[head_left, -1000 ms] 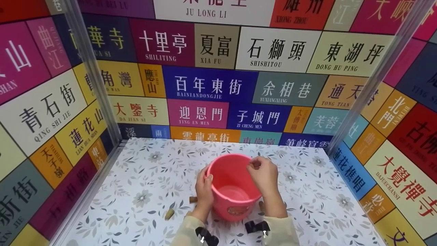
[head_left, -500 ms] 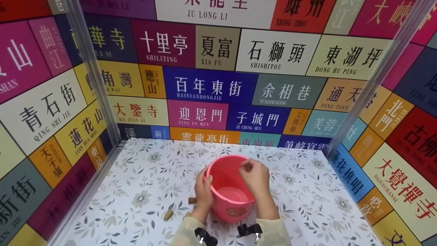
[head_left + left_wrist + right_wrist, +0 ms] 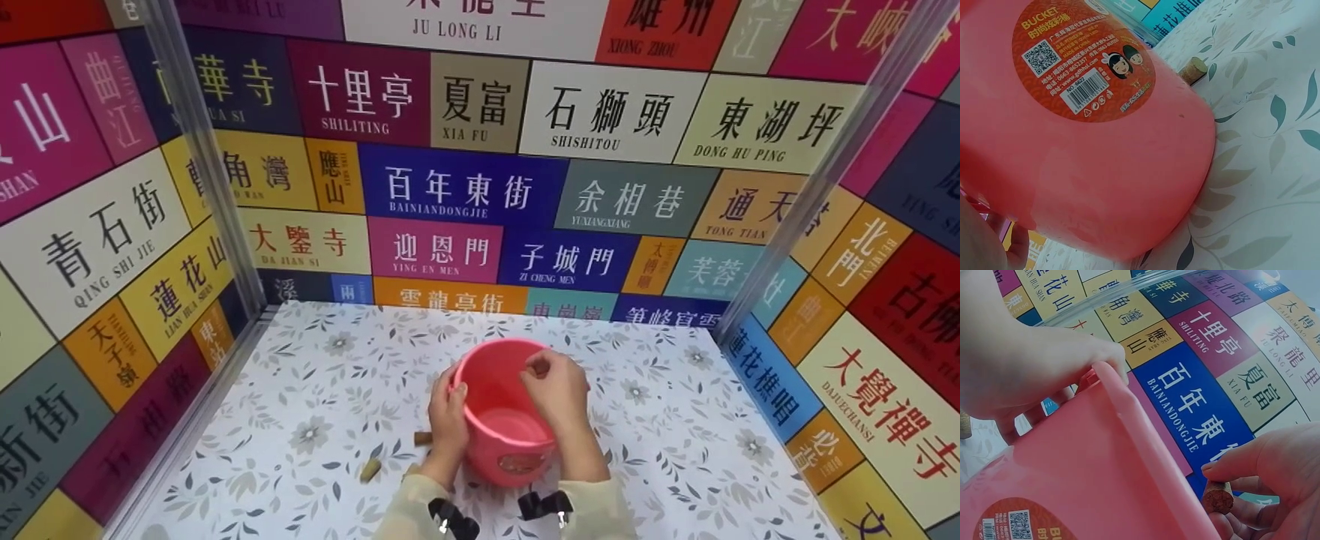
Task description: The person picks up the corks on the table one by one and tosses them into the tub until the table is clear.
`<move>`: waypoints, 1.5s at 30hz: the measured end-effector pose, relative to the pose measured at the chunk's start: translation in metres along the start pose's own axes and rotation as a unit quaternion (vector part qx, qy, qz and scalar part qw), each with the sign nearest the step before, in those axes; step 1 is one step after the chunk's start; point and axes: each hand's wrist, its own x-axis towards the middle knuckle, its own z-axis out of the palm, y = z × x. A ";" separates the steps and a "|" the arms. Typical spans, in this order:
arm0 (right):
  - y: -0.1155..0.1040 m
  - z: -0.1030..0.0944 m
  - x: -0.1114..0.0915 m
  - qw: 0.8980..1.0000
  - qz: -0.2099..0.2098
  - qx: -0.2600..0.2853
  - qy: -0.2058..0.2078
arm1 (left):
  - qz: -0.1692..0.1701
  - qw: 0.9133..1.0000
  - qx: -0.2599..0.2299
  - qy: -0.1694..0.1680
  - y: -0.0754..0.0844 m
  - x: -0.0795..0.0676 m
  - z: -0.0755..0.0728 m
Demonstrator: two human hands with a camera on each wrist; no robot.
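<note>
One pink bucket (image 3: 504,444), cork (image 3: 1219,499) near rim (image 3: 1138,439)

One left hand (image 3: 448,409), one right hand (image 3: 562,386). Between the hands, one pink bucket (image 3: 491,379), one label (image 3: 1084,62) on it. At least four cork-like pieces (image 3: 1219,500): one in the right hand, two left of the left hand, one beside the bucket on the right hand's side. Behind the hands, two sleeves (image 3: 409,506), two black straps (image 3: 454,519). Beneath, one tabletop (image 3: 300,405); beyond, three walls (image 3: 480,187).
</note>
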 end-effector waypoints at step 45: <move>0.012 -0.033 0.000 0.999 0.034 0.023 0.009 | -0.012 1.000 -0.011 -0.001 0.003 -0.001 0.001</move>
